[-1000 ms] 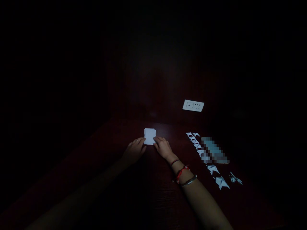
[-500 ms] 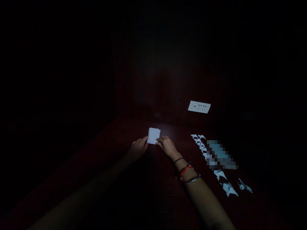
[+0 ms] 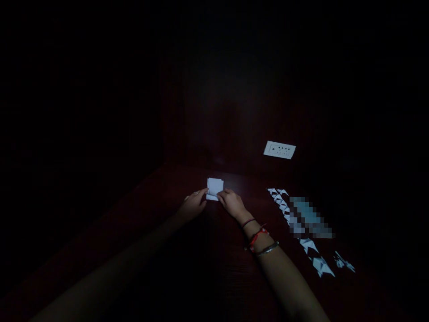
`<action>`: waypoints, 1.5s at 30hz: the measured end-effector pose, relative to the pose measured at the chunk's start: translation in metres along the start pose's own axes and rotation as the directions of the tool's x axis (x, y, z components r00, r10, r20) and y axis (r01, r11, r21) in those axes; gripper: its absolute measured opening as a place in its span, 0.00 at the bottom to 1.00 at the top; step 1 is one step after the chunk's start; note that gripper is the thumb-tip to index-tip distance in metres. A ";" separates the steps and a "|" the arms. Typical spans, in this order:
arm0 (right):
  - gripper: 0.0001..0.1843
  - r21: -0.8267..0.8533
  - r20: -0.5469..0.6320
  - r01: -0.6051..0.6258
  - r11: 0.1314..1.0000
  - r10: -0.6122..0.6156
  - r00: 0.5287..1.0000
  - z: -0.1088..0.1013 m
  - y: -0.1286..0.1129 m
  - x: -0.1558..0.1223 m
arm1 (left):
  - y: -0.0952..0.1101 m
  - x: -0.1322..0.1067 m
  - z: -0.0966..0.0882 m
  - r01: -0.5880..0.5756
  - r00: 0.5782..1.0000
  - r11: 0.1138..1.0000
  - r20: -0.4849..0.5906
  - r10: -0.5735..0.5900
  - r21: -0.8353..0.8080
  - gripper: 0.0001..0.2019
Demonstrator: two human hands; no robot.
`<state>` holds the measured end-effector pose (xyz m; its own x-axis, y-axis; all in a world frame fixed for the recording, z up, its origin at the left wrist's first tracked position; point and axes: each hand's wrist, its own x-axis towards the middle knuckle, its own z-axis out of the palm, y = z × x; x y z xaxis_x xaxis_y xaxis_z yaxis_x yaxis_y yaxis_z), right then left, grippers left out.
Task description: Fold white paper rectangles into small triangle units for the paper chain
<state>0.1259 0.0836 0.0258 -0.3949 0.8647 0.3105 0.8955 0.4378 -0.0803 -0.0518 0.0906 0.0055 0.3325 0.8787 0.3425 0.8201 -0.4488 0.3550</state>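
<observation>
A small, roughly square piece of folded white paper (image 3: 215,185) lies on the dark red table, with its near edge lifted and bent back over a lower layer. My left hand (image 3: 193,203) pinches the paper's left side near that bend. At the near right corner, the thumb and fingers of my right hand (image 3: 232,202) grip the same raised layer. Bracelets circle my right wrist. Shadow hides part of my left hand's fingers.
Folded white paper pieces (image 3: 279,201) stand in a row on the right of the table (image 3: 248,250). Beside them is a blurred-out bluish object (image 3: 310,215). Small white scraps (image 3: 343,263) lie nearer. A socket panel (image 3: 279,150) is on the back wall.
The paper's near layer, flat before, is now lifted and bent away from me. My left fingers have moved up slightly along its side.
</observation>
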 end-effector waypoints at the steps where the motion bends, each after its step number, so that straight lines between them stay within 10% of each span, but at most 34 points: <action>1: 0.15 -0.004 0.002 0.003 1.000 -0.003 1.000 0.000 0.000 0.001 | 0.000 0.000 0.000 0.000 1.000 1.000 -0.001 0.000 0.004 0.24; 24: 0.10 0.298 -0.124 0.099 0.949 -0.065 0.990 0.022 0.024 0.015 | -0.001 -0.004 0.010 -0.067 0.997 0.992 -0.018 0.069 0.104 0.17; 45: 0.13 0.239 -0.119 0.167 0.957 -0.142 0.983 0.015 0.021 0.011 | -0.004 -0.004 0.012 -0.156 0.985 0.988 -0.071 0.156 0.009 0.20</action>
<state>0.1370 0.1057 0.0132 -0.4907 0.7582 0.4294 0.7415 0.6222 -0.2511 -0.0506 0.0913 -0.0076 0.4225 0.7838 0.4551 0.7625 -0.5789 0.2891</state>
